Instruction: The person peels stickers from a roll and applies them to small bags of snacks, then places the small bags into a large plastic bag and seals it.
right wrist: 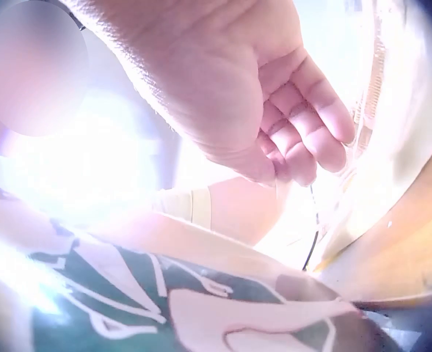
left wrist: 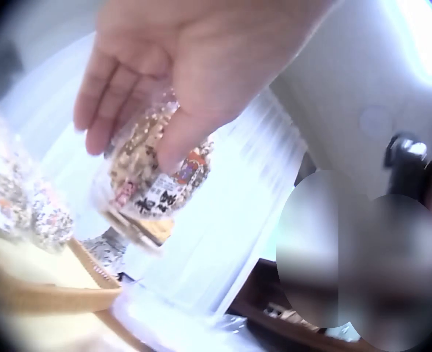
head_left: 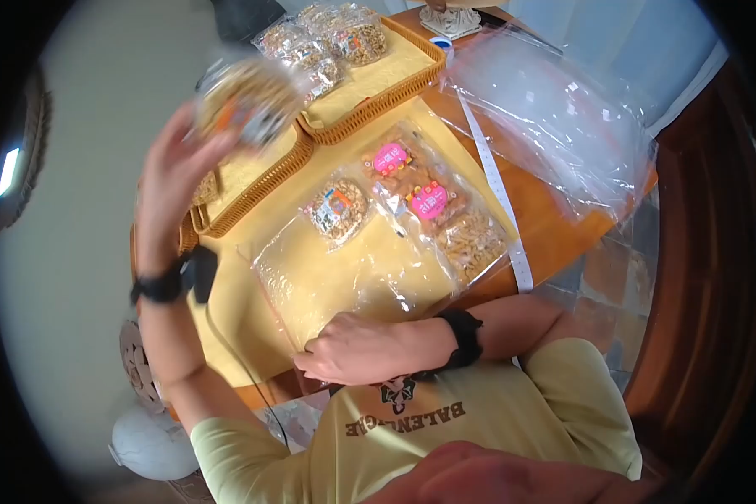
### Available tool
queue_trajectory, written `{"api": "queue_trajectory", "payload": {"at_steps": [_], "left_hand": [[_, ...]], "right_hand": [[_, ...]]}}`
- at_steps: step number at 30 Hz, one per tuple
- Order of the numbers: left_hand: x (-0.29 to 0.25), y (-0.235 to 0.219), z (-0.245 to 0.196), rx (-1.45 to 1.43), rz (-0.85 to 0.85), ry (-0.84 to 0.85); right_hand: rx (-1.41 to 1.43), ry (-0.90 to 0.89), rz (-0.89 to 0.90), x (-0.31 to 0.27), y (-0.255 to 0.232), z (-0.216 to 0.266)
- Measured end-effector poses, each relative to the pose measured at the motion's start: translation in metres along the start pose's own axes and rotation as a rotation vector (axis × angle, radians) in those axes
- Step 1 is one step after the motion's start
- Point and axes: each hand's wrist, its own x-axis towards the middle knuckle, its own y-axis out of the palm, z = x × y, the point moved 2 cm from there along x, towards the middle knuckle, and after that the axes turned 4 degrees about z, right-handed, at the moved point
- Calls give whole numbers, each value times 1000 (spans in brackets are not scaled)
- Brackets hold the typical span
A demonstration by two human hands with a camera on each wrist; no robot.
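Observation:
My left hand (head_left: 176, 155), raised at the upper left, grips a round packet of grain-and-nut crackers (left wrist: 161, 158) between thumb and fingers. The packet is in clear wrap with an orange and white label, blurred in the head view. Low on the table, my right hand (head_left: 357, 349) pinches the near edge of a large clear plastic bag (head_left: 336, 277). Its fingers (right wrist: 300, 139) curl in toward the thumb. At the bag's far end lie two pink-labelled snack packets (head_left: 433, 204), a packet of pale crunchy pieces (head_left: 470, 244) and another round cracker packet (head_left: 336, 210).
A wicker tray (head_left: 378, 97) at the back holds several wrapped cracker packets (head_left: 319, 42). Another wicker tray (head_left: 256, 193) stands at the left. A heap of clear plastic bags (head_left: 563, 118) lies at the right, beside a white measuring strip (head_left: 496, 185). A dark cable (head_left: 244, 361) hangs along the near left.

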Motion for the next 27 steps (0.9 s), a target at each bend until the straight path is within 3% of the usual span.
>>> {"api": "queue_trajectory", "payload": {"at_steps": [2, 6, 8, 11, 14, 21, 27], "left_hand": [[-53, -19, -11, -125, -48, -94], [-154, -56, 28, -197, -59, -314], [-189, -60, 45, -142, 19, -575], [-212, -48, 65, -176, 74, -646], [-202, -25, 77, -264, 248, -777], [-133, 31, 76, -442, 487, -576], [-96, 72, 81, -654, 691, -539]], "right_hand": [[-61, 4, 55, 1, 1, 0], [-25, -18, 27, 1, 1, -3], [-18, -23, 40, 2, -2, -2], [15, 10, -24, 3, -6, -1], [42, -9, -30, 7, -7, 1], [43, -29, -50, 4, -5, 2], [45, -31, -23, 4, -3, 5]]}}
